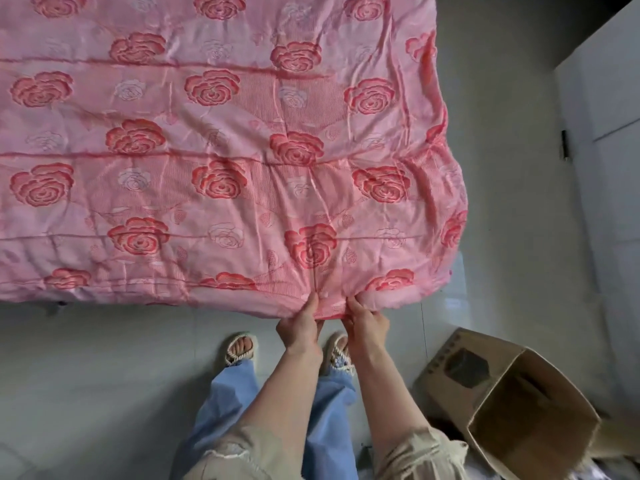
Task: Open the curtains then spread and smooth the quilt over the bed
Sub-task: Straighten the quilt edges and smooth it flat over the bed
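Grey tiled floor (104,358), white cabinet (602,168) at right. Pink rose-print quilt (225,150) spread flat over bed, filling upper frame, near edge hanging toward viewer, corner drooping at right. Left hand (300,325) and right hand (367,322) close together at quilt's near hem, each with fingers pressed together, pinching fabric edge; folds radiating up from the grips. Sandalled feet (240,348) and blue trousers (228,403) below. Open cardboard box (502,403) lying tilted on floor at lower right, apart from quilt.
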